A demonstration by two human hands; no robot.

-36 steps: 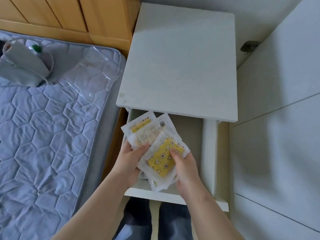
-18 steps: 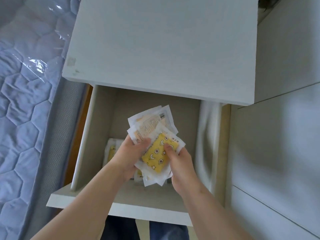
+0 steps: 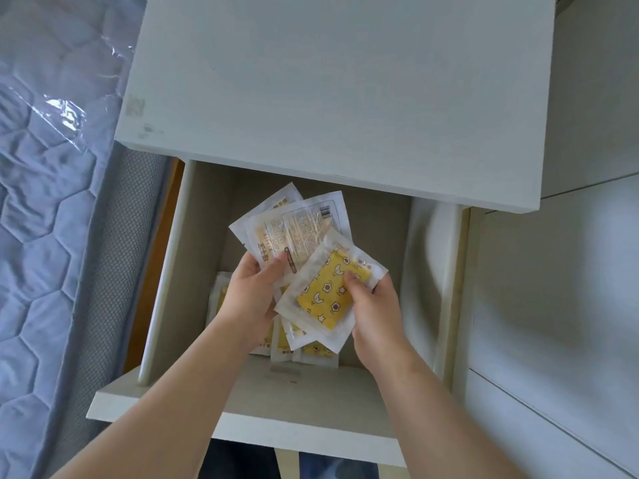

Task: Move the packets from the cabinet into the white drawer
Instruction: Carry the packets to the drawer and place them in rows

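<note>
Both my hands hold a fanned stack of white packets over the open white drawer (image 3: 242, 406). My left hand (image 3: 250, 299) grips the rear packets (image 3: 301, 223), which show printed text and a barcode. My right hand (image 3: 373, 309) pinches the front packet with a yellow patterned pad (image 3: 325, 295), thumb on its face. More yellow packets (image 3: 304, 350) lie on the drawer floor beneath, partly hidden by my hands and the stack.
The white nightstand top (image 3: 328, 88) overhangs the drawer's back. A quilted blue mattress (image 3: 45, 254) with a clear plastic sheet (image 3: 65, 112) lies left. White cabinet panels (image 3: 560, 305) stand at the right. My legs show below the drawer front.
The view has tilted down and closer onto the drawer. Both hands with the packet stack sit lower inside the drawer opening, and the packets lying on the drawer floor have come into sight.
</note>
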